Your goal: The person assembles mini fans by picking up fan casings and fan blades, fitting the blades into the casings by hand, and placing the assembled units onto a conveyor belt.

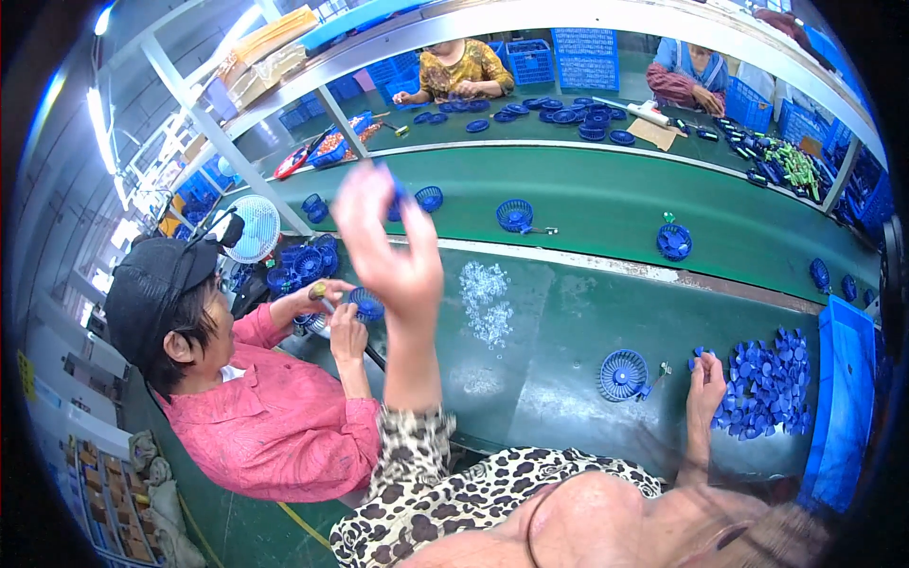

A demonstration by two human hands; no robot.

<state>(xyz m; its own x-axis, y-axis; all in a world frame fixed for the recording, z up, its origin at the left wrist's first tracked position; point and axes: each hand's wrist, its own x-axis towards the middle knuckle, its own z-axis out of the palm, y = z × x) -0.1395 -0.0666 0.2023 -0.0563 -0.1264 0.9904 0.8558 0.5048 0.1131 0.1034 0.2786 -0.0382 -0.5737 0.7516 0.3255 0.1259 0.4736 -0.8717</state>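
At far left, on a low rack: brown boxes (114, 502). Next, beside the table (559, 417): a co-worker (275, 417) in pink and a black cap, bent over a blue cage (367, 305), with a yellow-ended tool (319, 290) at the fingers; beyond, a white fan (254, 229) and a heap of cages (305, 268). Holds the left hand (388, 227) up before the green belt (597, 185), blurred, with thumb and fingers parted. Shows some blue between them; cannot tell whether gripped or lying on the belt behind. Across the belt: a second person (466, 71) in a yellow patterned top, behind dark blue parts (563, 115). On the table, right of the left forearm: a scatter of clear bits (486, 303). Between both hands, flat on the table and touched by neither: a round ribbed cage (623, 375), with a small board (665, 368) on a short lead just beside. Pinches a small blue blade (699, 352) between thumb and fingertips of the right hand (705, 383), near the left edge of a blade pile (767, 386). At far right, along that pile: a blue tray (843, 398).
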